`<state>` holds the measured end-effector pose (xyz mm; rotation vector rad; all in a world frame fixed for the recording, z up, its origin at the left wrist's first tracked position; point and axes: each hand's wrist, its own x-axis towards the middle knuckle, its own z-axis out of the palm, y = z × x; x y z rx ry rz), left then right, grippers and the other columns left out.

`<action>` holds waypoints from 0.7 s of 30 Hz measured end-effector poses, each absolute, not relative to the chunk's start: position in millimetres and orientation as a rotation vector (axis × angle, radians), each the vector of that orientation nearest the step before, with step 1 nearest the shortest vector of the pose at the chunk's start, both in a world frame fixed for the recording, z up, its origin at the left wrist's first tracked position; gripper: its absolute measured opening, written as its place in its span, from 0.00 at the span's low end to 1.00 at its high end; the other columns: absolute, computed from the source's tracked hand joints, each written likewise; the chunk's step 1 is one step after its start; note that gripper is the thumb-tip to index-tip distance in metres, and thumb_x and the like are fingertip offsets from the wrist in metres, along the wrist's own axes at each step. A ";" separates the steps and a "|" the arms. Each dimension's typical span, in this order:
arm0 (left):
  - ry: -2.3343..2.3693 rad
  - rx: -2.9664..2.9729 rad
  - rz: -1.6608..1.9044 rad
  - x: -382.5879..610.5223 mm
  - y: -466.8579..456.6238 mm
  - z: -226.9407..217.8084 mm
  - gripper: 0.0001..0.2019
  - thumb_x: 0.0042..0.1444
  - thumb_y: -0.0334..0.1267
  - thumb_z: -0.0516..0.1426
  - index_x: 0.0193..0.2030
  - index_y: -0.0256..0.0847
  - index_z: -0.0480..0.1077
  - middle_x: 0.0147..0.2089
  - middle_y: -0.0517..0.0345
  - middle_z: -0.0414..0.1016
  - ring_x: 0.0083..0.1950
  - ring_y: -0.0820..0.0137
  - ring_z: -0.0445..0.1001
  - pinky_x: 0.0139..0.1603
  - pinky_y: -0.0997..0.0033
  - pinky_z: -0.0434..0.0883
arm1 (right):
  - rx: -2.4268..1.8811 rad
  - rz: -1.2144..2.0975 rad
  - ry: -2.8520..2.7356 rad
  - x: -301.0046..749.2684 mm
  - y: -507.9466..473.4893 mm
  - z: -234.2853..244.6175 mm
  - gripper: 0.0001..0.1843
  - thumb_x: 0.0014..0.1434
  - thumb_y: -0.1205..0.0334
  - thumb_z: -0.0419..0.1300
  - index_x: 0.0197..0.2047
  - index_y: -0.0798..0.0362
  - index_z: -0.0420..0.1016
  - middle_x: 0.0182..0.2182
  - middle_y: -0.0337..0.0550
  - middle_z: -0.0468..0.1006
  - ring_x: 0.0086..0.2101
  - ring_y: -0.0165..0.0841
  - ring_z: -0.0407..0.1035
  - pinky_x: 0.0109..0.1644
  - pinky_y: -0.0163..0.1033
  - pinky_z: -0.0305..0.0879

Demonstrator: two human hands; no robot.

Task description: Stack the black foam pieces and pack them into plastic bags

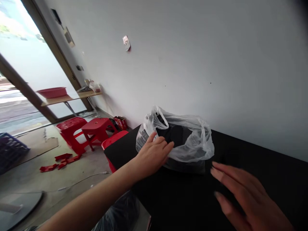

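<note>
A translucent white plastic bag (199, 149) sits on the black tabletop (183, 199), its mouth spread open. Folded black fabric-like contents (176, 134) show inside it. My left hand (155, 154) is at the near left side of the bag, palm down over its rim, with fingers apart and slightly bent; I see nothing gripped in it. To the right of the bag, my right hand (245, 192) hovers over the tabletop, blurred a little, fingers apart and holding nothing. Part of the bag's near left edge is hidden behind my left hand.
A pale wall (192, 64) stands right behind the table. Red plastic stools (97, 125) are on the floor to the left, with red broken-looking pieces (62, 160) nearby. A pink basin (53, 92) rests on a wooden table (72, 98) near the glass door.
</note>
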<state>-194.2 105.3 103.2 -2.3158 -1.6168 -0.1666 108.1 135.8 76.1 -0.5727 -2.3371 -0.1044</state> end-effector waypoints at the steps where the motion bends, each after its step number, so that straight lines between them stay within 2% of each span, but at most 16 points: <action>1: -1.570 -2.361 -0.125 -197.0 103.7 100.2 0.17 0.63 0.35 0.54 0.58 0.41 0.66 0.44 0.55 0.76 0.54 0.62 0.70 0.70 0.47 0.46 | -0.518 -0.232 -2.377 91.8 146.1 82.9 0.29 0.64 0.61 0.57 0.67 0.47 0.61 0.61 0.46 0.69 0.58 0.43 0.66 0.63 0.51 0.62; 3: -1.474 -2.442 -0.103 -200.2 99.3 97.0 0.11 0.63 0.31 0.52 0.50 0.42 0.69 0.36 0.59 0.74 0.45 0.66 0.71 0.70 0.48 0.46 | -0.463 -0.366 -2.460 60.7 166.2 93.3 0.30 0.65 0.61 0.57 0.69 0.49 0.57 0.64 0.47 0.65 0.62 0.43 0.60 0.69 0.57 0.49; 5: -1.406 -2.512 -0.116 -203.4 97.1 98.9 0.09 0.63 0.31 0.52 0.46 0.42 0.70 0.33 0.61 0.73 0.42 0.66 0.70 0.68 0.50 0.50 | -0.416 -0.378 -2.562 35.5 185.6 97.6 0.31 0.65 0.60 0.58 0.69 0.51 0.55 0.64 0.49 0.65 0.64 0.44 0.57 0.70 0.61 0.40; 8: -1.385 -2.657 -0.126 -211.5 102.1 110.0 0.07 0.63 0.36 0.53 0.46 0.42 0.70 0.36 0.59 0.74 0.41 0.66 0.70 0.58 0.58 0.61 | -0.410 -0.262 -2.753 15.8 209.8 96.3 0.30 0.63 0.59 0.60 0.66 0.52 0.61 0.54 0.51 0.75 0.59 0.45 0.64 0.69 0.64 0.36; 10: -1.445 -2.753 -0.133 -218.3 110.4 118.8 0.10 0.64 0.42 0.54 0.48 0.43 0.70 0.38 0.58 0.74 0.42 0.66 0.71 0.50 0.64 0.65 | -0.464 -0.104 -2.892 14.9 219.7 96.1 0.26 0.62 0.56 0.62 0.62 0.51 0.68 0.45 0.49 0.80 0.49 0.44 0.71 0.69 0.63 0.38; 12: -1.524 -2.781 -0.136 -224.3 120.2 124.7 0.13 0.65 0.47 0.53 0.49 0.44 0.70 0.40 0.58 0.74 0.43 0.66 0.72 0.45 0.66 0.66 | -0.549 0.116 -3.000 19.8 224.8 100.0 0.23 0.61 0.48 0.61 0.56 0.49 0.73 0.38 0.47 0.80 0.41 0.43 0.72 0.67 0.62 0.42; 15: -1.546 -2.750 -0.091 -228.4 133.0 126.2 0.13 0.63 0.47 0.54 0.47 0.44 0.71 0.43 0.57 0.73 0.43 0.66 0.71 0.42 0.66 0.66 | -0.719 0.574 -2.996 27.5 229.3 112.8 0.27 0.61 0.38 0.57 0.53 0.48 0.76 0.38 0.47 0.79 0.39 0.43 0.72 0.58 0.56 0.58; 18: -1.447 -2.802 -0.024 -226.0 140.0 123.3 0.11 0.62 0.46 0.57 0.45 0.43 0.72 0.42 0.56 0.73 0.43 0.65 0.71 0.41 0.66 0.65 | -0.932 1.050 -2.783 24.3 239.4 126.8 0.26 0.64 0.40 0.52 0.55 0.46 0.74 0.44 0.46 0.78 0.40 0.40 0.72 0.45 0.43 0.66; 21: -1.411 -2.855 0.038 -221.2 142.7 121.6 0.11 0.61 0.47 0.58 0.45 0.42 0.72 0.41 0.56 0.73 0.44 0.64 0.71 0.42 0.65 0.65 | -1.130 1.113 -2.579 7.3 257.1 132.9 0.21 0.67 0.45 0.50 0.50 0.47 0.75 0.38 0.43 0.79 0.36 0.35 0.71 0.39 0.38 0.64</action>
